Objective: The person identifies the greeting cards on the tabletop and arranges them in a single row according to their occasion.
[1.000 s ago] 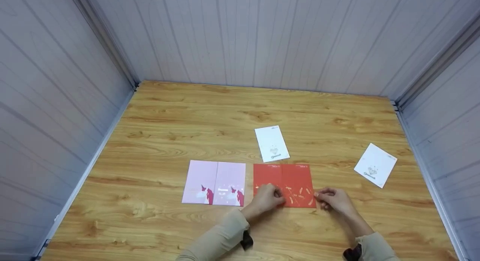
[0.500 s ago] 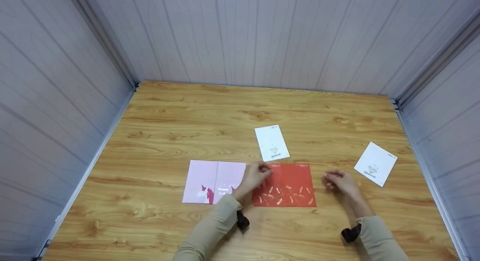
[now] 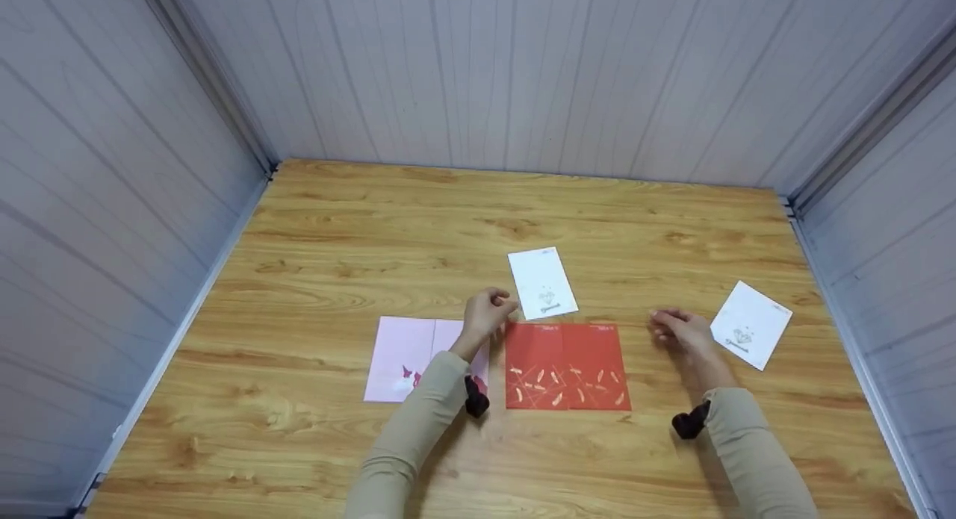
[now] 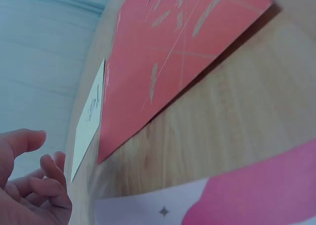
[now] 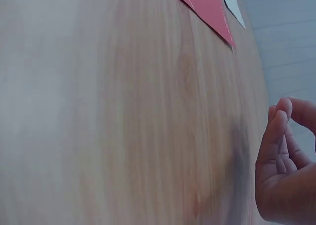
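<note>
My left hand, its fingers loosely bent with nothing between them, is above the gap between the pink and red cards. Its fingertips come right to the lower left edge of a white card with a printed heart design. In the left wrist view the thumb and fingers stand apart. My right hand hovers beside a second white card, holding nothing; its fingertips bunch loosely near the thumb. Two red cards with gold feather patterns lie edge to edge between the hands.
Two pink cards with a darker pink figure lie side by side left of the red ones, partly covered by the left forearm. The wood-grain table is bounded by pale panels at the back and both sides.
My left hand has left the red cards and moved up and left to the nearer white card. The right hand has moved away from the red cards' right edge, up toward the other white card.
</note>
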